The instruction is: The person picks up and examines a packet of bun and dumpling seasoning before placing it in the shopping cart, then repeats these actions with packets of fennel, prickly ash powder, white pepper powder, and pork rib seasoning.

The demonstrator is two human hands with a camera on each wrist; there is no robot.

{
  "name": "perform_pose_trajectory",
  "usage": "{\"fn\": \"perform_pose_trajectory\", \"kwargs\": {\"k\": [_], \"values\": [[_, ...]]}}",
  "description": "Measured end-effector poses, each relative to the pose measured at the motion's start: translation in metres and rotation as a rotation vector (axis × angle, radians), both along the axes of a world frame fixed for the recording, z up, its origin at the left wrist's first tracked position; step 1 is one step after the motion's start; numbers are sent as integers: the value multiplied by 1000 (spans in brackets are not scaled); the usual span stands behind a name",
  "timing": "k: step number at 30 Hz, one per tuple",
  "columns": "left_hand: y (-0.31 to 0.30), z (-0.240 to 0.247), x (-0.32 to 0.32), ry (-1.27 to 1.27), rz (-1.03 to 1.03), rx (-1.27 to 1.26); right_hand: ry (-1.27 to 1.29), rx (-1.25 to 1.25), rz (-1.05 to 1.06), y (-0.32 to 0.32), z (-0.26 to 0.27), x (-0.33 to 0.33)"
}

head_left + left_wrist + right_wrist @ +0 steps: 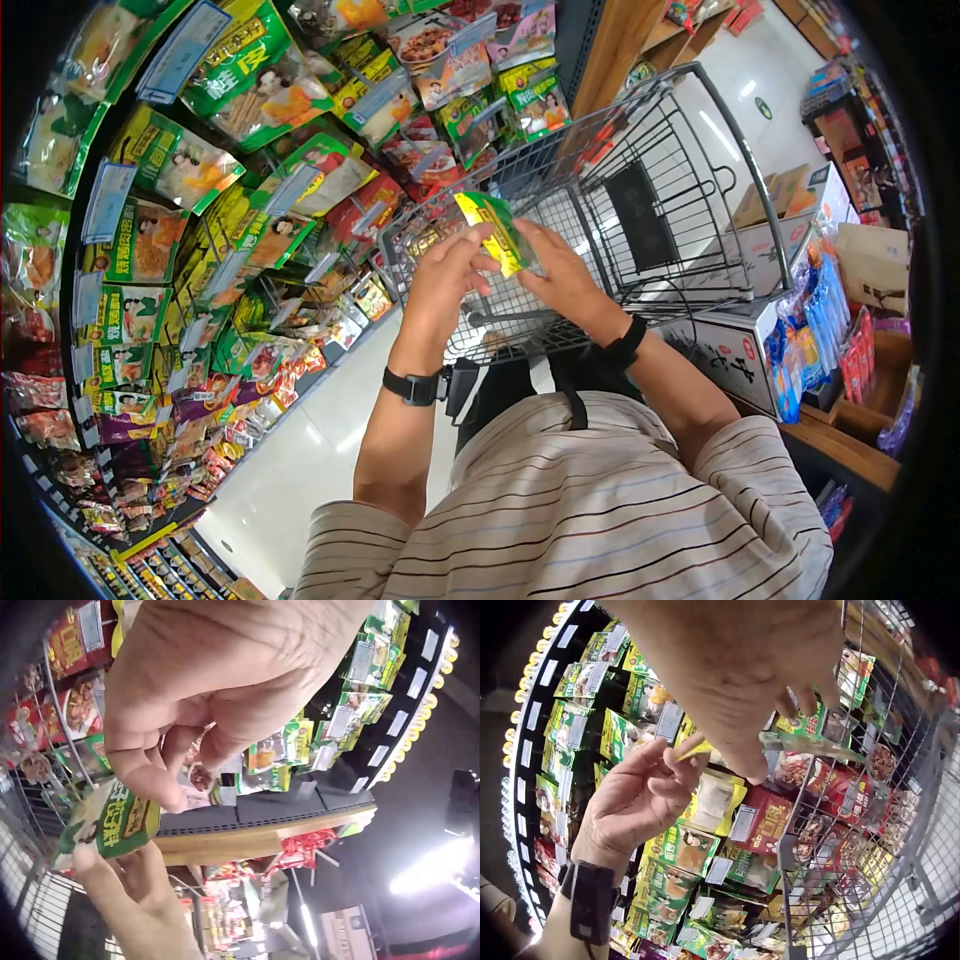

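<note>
A small green and yellow packet (pixel 503 240) is held between both hands over the cart's near end. My left hand (pixel 445 280) pinches its yellow edge with thumb and fingers curled. On the other side my right hand (pixel 565 278) grips the packet, fingers across its back. In the left wrist view, the packet (pixel 120 821) shows its green face with the right hand's thumb on it, and the left hand (pixel 225 675) bends over it. In the right wrist view the left hand (pixel 634 799) has its fingertips at a yellow corner; the right hand (pixel 742 682) partly hides the packet.
A wire shopping cart (pixel 640 215) with a dark panel stands ahead. Shelves of hanging food packets (pixel 140 250) with price tags line the left. On the right are cardboard boxes (pixel 872 265) and blue packages (pixel 790 345). Pale floor (pixel 310 445) shows below the shelves.
</note>
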State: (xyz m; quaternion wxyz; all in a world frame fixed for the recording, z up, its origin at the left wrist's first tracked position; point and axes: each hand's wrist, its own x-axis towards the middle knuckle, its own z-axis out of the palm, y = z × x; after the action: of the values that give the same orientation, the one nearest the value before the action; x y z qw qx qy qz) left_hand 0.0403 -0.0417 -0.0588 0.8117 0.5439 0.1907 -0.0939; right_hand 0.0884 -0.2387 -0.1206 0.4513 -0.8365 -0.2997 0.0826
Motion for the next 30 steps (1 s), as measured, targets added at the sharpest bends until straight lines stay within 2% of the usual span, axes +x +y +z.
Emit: {"fn": "perform_pose_trajectory", "kwargs": {"k": [1, 5, 8, 12, 16, 17, 20, 24, 30], "values": [[0, 4, -3, -10, 5, -34, -98, 50, -29, 3, -2, -4], [-4, 39, -19, -162, 1, -3, 57, 106, -120, 9, 33, -13], [0, 64, -30, -300, 150, 244, 446, 419, -98, 10, 64, -4], [13, 64, -47, -346, 363, 668, 775, 642, -17, -1, 104, 9], [0, 71, -68, -276, 271, 545, 893, 738, 65, -13, 134, 6], [-8, 70, -73, -286, 251, 444, 922, 770, 83, -16, 136, 5], [-29, 79, -84, -265, 201, 372, 953, 839, 125, -25, 141, -2], [-46, 76, -96, -296, 194, 322, 920, 802, 188, -39, 136, -8], [-69, 88, -111, -370, 414, 253, 890, 678, 257, -53, 143, -23]]}}
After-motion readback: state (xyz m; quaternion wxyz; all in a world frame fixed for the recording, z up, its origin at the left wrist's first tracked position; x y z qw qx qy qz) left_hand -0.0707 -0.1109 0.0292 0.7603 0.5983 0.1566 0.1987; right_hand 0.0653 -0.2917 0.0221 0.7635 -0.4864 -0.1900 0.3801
